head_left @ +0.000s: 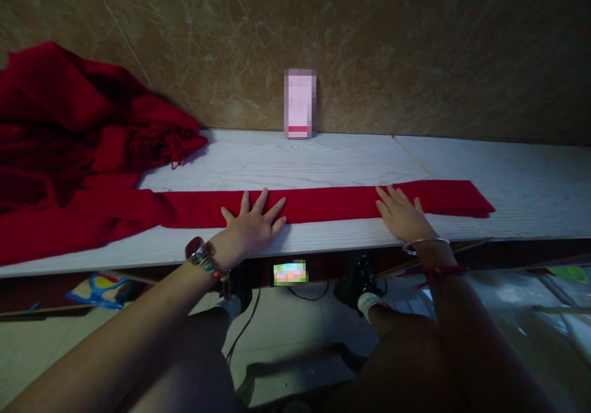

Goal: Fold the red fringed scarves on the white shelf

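A long red scarf point(332, 205) lies as a narrow folded strip along the white wood-grain counter point(351, 154). Toward the left it widens into loose cloth, and a crumpled red heap with a knotted fringe point(174, 145) rests against the wall. My left hand point(253, 225) presses on the strip near its middle, fingers spread wide. Farther right, my right hand point(402, 213) lies flat on the strip, short of its folded right end point(462, 197). Neither hand grasps the cloth.
A pixelated pink phone-shaped object point(300, 103) leans on the brown marbled wall point(392, 50). Below the counter's front edge are a lit screen point(290, 273) with a cable, a blue packet point(102, 290) at left, and my black shoes point(362, 280). Clear plastic shows at lower right.
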Tool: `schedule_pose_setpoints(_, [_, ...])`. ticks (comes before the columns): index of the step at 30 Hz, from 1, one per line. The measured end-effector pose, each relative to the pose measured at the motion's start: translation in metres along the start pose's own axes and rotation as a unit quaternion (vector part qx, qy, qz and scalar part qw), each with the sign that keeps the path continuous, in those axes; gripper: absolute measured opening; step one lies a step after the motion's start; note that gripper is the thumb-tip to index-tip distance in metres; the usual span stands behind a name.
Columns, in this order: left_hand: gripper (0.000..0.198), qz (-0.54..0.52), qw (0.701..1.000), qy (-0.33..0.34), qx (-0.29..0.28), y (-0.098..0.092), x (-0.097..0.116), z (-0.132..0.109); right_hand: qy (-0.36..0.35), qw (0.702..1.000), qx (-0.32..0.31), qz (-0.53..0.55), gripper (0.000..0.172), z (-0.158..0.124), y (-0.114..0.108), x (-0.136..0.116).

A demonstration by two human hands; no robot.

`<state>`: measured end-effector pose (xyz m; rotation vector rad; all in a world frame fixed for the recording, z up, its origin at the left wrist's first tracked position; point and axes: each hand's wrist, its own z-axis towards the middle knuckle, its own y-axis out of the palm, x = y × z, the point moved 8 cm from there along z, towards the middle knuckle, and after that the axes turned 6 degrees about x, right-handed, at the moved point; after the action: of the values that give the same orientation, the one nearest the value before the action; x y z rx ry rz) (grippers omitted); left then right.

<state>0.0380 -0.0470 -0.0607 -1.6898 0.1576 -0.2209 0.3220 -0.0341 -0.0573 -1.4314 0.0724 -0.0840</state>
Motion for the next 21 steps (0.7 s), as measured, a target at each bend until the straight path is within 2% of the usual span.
schedule_pose_setpoints(3, [0.052, -0.004, 1.000, -0.025, -0.008, -0.003, 0.000, 0.000, 0.014, 0.999, 0.028, 0.007, 0.051, 0.001, 0.000, 0.014])
schedule_pose_setpoints(6, [0.052, 0.015, 0.999, -0.006, 0.029, -0.014, 0.011, 0.000, -0.011, 0.998, 0.060, 0.030, 0.050, 0.001, -0.003, 0.007])
schedule_pose_setpoints(9, [0.051, 0.029, 0.995, 0.041, 0.091, -0.025, 0.028, 0.002, -0.085, 0.991, 0.085, 0.056, 0.050, -0.004, -0.008, -0.023])
schedule_pose_setpoints(11, [0.050, 0.023, 0.991, 0.072, 0.108, -0.026, 0.040, 0.004, -0.148, 0.983, 0.077, 0.071, 0.050, -0.010, -0.008, -0.049])
schedule_pose_setpoints(13, [0.049, 0.014, 0.991, 0.093, 0.097, -0.020, 0.047, 0.008, -0.194, 0.976, 0.046, 0.084, 0.049, -0.016, -0.005, -0.071])
schedule_pose_setpoints(15, [0.049, 0.007, 0.992, 0.102, 0.067, -0.012, 0.051, 0.012, -0.204, 0.975, 0.011, 0.089, 0.049, -0.018, -0.001, -0.080])
schedule_pose_setpoints(18, [0.050, -0.002, 0.995, 0.099, 0.028, -0.003, 0.049, 0.015, -0.163, 0.983, -0.023, 0.076, 0.049, -0.013, 0.003, -0.066])
schedule_pose_setpoints(21, [0.049, -0.006, 0.995, 0.096, 0.018, -0.003, 0.046, 0.015, -0.091, 0.995, -0.024, 0.046, 0.051, -0.002, 0.007, -0.028])
